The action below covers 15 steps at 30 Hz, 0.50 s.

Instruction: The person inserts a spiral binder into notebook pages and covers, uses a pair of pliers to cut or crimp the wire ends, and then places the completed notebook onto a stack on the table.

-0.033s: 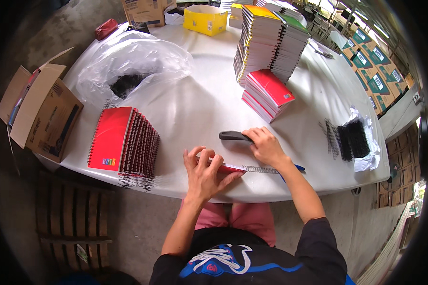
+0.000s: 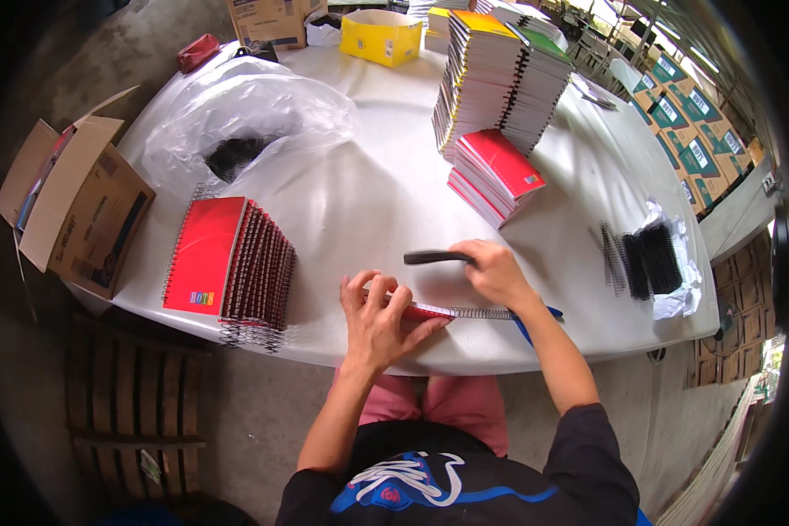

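A white-covered desk fills the middle of the frame. Along its left lie an open cardboard box and a clear bag; tall notebook stacks stand upper centre. The coil-bound red pile at left and the smaller red pile right of centre sit apart, probably to keep them from mixing. Black coils lie at right, presumably for easy reach.

At lower centre, the left hand arches over a red notebook, fingers spread on the far side and thumb on the near, likely to steady it. The right hand is closed around a dark curved tool, held above the desk.

The notebook shows as a narrow red strip with a pale edge, mostly hidden by fingers; a thin wire coil runs from its right end.
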Tool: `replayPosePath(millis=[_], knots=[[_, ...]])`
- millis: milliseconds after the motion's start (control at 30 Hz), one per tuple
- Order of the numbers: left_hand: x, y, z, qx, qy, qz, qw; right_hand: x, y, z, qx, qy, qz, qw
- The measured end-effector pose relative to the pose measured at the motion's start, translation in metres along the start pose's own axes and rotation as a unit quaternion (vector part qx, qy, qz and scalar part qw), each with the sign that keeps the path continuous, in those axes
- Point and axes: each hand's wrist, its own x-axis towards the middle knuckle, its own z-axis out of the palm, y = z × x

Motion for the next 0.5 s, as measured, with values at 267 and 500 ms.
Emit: replayPosePath(millis=[267,500], knots=[[-0.001,-0.004,0.004,-0.036,-0.008,-0.004,0.999,-0.008,-0.002,-0.008,0.382,-0.125,0.06,0.914],[-0.003,-0.011,0.014,-0.047,0.031,0.008,0.998,0.0,-0.001,-0.004,0.386,-0.204,0.137,0.889]])
